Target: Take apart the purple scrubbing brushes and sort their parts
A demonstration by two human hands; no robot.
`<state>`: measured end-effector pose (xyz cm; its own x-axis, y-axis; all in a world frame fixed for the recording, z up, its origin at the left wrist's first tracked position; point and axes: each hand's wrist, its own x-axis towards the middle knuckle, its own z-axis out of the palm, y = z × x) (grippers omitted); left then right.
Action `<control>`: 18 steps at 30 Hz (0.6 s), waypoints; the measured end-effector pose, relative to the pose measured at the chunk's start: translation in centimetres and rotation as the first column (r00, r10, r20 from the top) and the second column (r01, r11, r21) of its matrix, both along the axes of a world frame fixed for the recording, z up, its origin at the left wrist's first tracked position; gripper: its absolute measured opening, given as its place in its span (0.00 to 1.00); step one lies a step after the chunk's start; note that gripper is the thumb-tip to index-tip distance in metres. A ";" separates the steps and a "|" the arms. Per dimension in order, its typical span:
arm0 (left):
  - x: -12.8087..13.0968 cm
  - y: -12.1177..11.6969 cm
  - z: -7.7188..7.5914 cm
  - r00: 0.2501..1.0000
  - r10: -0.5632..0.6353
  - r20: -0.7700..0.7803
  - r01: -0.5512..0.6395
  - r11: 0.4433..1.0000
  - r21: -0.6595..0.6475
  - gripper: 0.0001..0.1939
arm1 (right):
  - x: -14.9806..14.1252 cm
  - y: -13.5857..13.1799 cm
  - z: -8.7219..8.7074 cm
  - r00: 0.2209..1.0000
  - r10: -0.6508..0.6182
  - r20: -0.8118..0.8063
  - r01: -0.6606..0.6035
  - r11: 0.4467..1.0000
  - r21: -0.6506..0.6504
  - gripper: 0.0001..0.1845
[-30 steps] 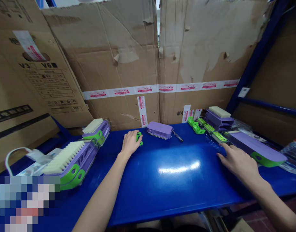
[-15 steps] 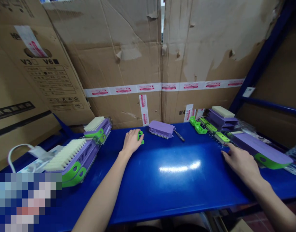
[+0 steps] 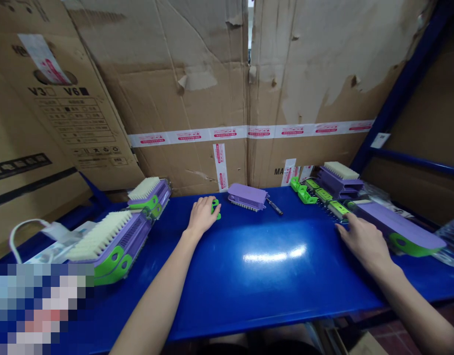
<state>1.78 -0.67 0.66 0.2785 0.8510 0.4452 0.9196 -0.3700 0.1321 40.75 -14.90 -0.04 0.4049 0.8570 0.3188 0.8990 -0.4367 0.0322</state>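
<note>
My left hand rests on the blue table with its fingers curled round a small green plastic part, partly hidden by the fingers. My right hand is at the near end of a row of green and grey strips with metal pins. Its thumb and forefinger are apart, the forefinger at or just touching the end strip; the other fingers are partly hidden. Between the hands, near the cardboard, lies a purple brush body with a pen-like tool beside it.
Purple-and-green brushes with cream bristles stand at the left, near a white plug and cable. At right are green parts, a purple stack and a long purple-and-green piece. Cardboard walls the back; a blue post rises right.
My right hand has moved slightly left and up, closer to the end of the pin strips. My left hand stays on the green part. The view has shifted a little.
</note>
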 end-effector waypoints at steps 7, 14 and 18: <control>-0.1 0.1 0.0 1.000 -0.002 -0.007 0.002 1.000 -0.012 0.16 | -0.9 -0.6 0.6 0.999 -0.023 0.042 0.023 1.000 0.007 0.19; 0.3 -0.2 -0.8 1.000 -0.021 -0.021 0.020 0.999 -0.042 0.25 | -2.1 0.1 1.2 0.992 0.086 0.089 -0.108 0.954 0.280 0.17; 0.4 0.0 -1.9 0.999 -0.006 -0.035 0.002 0.996 -0.091 0.28 | -4.0 1.5 2.6 0.928 0.326 0.178 -0.371 0.819 0.437 0.22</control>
